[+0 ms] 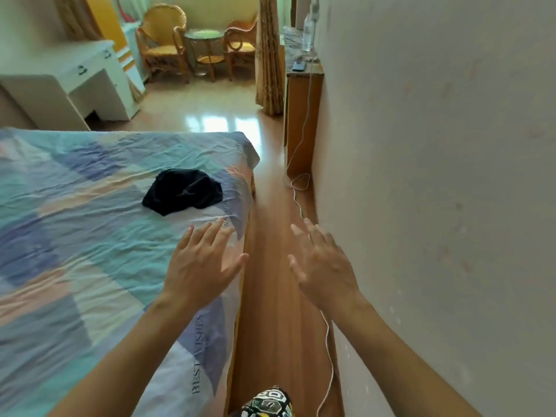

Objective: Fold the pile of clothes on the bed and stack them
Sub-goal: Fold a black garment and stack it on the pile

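At the bottom centre of the frame a patterned black, white and green garment (pixel 267 401) on the person shows beside a white cable (pixel 328 350) that trails along the wooden floor (pixel 270 296) by the wall (pixel 436 176) on the right. Both forearms reach forward from the lower corners. The left hand (pixel 200 263), in the middle of the frame, is spread flat with straight fingers over the right edge of the bed (pixel 75 236), holding nothing; whether it touches the sheet cannot be told. The right hand (pixel 323 266) hangs over the floor strip between bed and wall, fingers also straight and apart, empty.

The bed's sheet is crumpled, in blocks of teal, blue, pink and white, with printed lettering along its near right edge. Just above the left hand, near the bed's far right corner, lies a dark cloth (pixel 183 192), black or very dark blue, bunched in a loose unfolded heap, apart from both hands.

Farther up, a wooden cabinet (pixel 302 115) stands against the wall with a clear bottle (pixel 307 33) and a phone (pixel 298 66) on top. At upper left sits a white desk (pixel 75 76); at top centre, two wicker chairs (pixel 162 40) flank a small round table (pixel 204 37), with a patterned curtain (pixel 268 55) hanging to their right.
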